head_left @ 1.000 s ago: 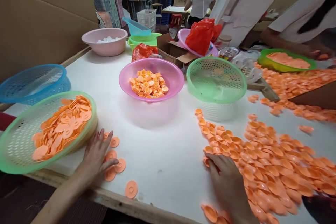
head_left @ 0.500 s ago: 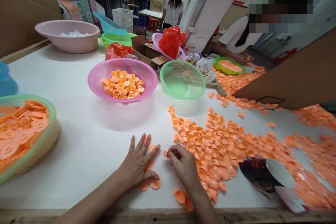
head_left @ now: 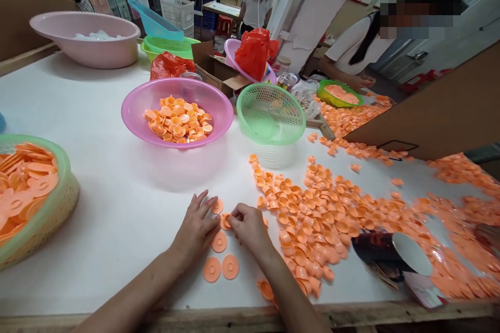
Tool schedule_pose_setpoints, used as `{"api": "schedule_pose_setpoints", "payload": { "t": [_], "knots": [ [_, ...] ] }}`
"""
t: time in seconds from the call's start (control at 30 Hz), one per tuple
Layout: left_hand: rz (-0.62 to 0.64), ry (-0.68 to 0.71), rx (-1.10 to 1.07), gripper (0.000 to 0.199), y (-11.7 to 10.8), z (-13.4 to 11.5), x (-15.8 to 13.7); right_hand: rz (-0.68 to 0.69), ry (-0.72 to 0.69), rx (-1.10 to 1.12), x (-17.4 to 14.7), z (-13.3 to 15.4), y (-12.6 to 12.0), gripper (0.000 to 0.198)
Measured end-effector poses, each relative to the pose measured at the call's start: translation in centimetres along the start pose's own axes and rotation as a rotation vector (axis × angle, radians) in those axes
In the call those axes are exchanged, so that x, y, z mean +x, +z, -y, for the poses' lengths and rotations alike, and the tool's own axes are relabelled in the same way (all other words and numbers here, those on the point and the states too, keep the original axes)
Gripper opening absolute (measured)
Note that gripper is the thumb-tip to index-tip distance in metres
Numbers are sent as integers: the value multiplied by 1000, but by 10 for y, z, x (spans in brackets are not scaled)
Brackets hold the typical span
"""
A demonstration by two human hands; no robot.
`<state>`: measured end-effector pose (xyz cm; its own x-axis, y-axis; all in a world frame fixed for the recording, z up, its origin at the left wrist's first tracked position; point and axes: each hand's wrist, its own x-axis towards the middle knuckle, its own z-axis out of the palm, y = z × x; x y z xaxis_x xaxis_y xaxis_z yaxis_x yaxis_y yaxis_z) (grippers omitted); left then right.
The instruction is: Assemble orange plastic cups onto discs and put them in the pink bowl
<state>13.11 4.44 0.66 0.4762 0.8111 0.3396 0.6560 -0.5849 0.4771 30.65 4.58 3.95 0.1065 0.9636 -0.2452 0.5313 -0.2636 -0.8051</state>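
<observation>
On the white tabletop (head_left: 164,250), several flat orange discs (head_left: 219,242) with raised rings lie between my hands. My left hand (head_left: 195,226) is open, its fingers stretched out beside the upper discs, and its thumb side is close to the one being worked on. My right hand (head_left: 250,229) pinches a small orange cup (head_left: 227,221) against that disc. The fingertips partly cover where cup and disc meet. A wide pile of similar orange cups (head_left: 312,218) spreads to the right of my right hand.
A pink basin (head_left: 130,125) holds orange cups; a green basket (head_left: 64,166) at left holds discs. Behind stands a green colander (head_left: 269,135). A dark cylindrical container (head_left: 371,252) lies among the pieces at right. Past a cardboard divider (head_left: 422,104), a person handles orange pieces.
My left hand has lifted and drawn back from flat on the discs, uncovering them. My right hand has moved left with the cup, bringing it onto a disc. The view has shifted slightly.
</observation>
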Motion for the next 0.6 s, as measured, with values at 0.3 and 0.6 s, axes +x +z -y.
{"api": "schedule_pose_setpoints", "payload": {
  "t": [0.3,0.6],
  "knots": [
    [188,-436,-347,19,-6,-21,34,38,-67,-146,3,1,-1,16],
    [191,-606,-600,20,6,-19,33,22,19,-64,-1,-4,10,14]
  ]
}}
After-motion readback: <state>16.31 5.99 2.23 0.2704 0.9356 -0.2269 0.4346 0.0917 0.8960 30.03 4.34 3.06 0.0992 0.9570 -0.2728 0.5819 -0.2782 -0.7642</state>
